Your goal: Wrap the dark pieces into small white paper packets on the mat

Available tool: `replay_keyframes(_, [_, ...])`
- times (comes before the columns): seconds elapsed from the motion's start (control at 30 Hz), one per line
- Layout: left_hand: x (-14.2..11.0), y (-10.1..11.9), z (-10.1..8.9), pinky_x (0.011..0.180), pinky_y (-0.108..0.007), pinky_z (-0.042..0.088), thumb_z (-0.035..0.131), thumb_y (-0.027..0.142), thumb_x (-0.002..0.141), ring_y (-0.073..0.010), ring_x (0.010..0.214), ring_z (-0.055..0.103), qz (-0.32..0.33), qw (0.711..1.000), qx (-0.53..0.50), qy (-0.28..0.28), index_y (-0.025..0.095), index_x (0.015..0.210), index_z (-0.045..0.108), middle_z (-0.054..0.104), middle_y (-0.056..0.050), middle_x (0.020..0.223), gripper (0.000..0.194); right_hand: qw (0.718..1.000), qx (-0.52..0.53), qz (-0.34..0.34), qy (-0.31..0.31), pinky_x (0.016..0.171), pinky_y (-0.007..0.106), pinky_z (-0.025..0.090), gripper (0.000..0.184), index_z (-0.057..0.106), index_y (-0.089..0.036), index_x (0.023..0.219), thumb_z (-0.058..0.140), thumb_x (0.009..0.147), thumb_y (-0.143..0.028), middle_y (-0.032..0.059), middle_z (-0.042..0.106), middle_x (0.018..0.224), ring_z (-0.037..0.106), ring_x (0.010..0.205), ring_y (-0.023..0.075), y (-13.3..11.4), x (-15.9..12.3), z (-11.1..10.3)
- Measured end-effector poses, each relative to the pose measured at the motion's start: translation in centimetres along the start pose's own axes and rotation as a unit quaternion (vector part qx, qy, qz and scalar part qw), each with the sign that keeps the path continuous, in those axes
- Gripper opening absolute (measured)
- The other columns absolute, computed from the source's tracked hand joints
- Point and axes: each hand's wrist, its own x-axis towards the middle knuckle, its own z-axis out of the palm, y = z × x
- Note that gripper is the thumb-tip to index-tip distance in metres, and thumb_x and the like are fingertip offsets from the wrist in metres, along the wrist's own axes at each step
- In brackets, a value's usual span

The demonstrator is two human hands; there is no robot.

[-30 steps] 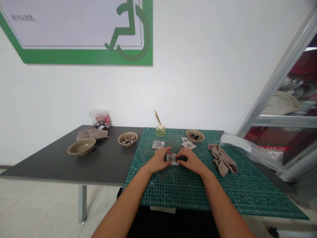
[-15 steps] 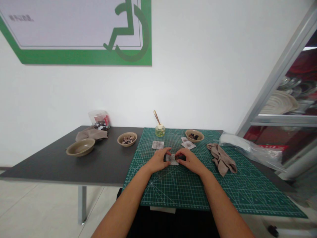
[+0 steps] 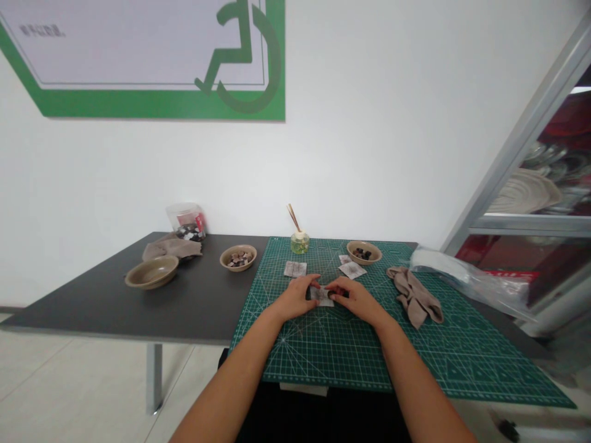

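Fingers (image 3: 313, 304) of the left hand (image 3: 298, 298) arch in a loose, parted curve at the left edge of a flat, square grey-patterned card (image 3: 322, 296); those of the right hand (image 3: 354, 299) curl closer together beside a small dark piece (image 3: 331, 294) at its right edge, though whether they grip it I cannot tell. Both hands face inward, backs upward, over the gridded green cutting mat (image 3: 318, 351). To the right lies a crumpled, soft brown cloth (image 3: 413, 295).

Wheelchair symbol (image 3: 233, 56) on board (image 3: 138, 104); illegible lettering (image 3: 42, 31)
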Motion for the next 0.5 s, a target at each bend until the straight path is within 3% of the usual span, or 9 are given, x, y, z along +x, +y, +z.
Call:
replay_keyframes(0.13, [0.1,-0.2,0.1,0.098,-0.037,0.034,0.061,0.015,0.067,-0.0219,0.107,0.052,0.008,1.0,0.0,0.004,0.016,0.126,0.042,0.06,-0.007,0.113,0.062,0.999,0.004,-0.029,-0.029,0.07,0.028,0.042,0.022,0.066,-0.02,0.089,0.053,0.075,-0.01,0.0022,0.058,0.082,0.054,0.075,0.0148,-0.6,0.2,0.3])
replay_keyframes(0.33, [0.0,-0.1,0.0,0.098,-0.038,0.034,0.061,0.015,0.067,-0.0225,0.107,0.052,0.001,1.0,-0.003,-0.002,0.018,0.125,0.043,0.06,-0.006,0.113,0.061,0.999,-0.041,-0.018,0.012,0.076,0.033,0.041,0.015,0.066,-0.02,0.079,0.058,0.071,-0.011,0.0024,0.062,0.078,0.053,0.08,0.018,-0.9,-0.1,-0.3])
replay_keyframes(0.5, [0.1,-0.1,0.0,0.098,-0.038,0.034,0.061,0.015,0.067,-0.0223,0.108,0.052,0.0,1.0,-0.003,0.002,0.019,0.125,0.042,0.059,-0.006,0.114,0.062,1.0,-0.015,-0.017,-0.008,0.074,0.031,0.042,0.017,0.066,-0.021,0.082,0.057,0.071,-0.011,0.0022,0.061,0.079,0.054,0.08,0.0175,-1.2,-0.1,-0.2])
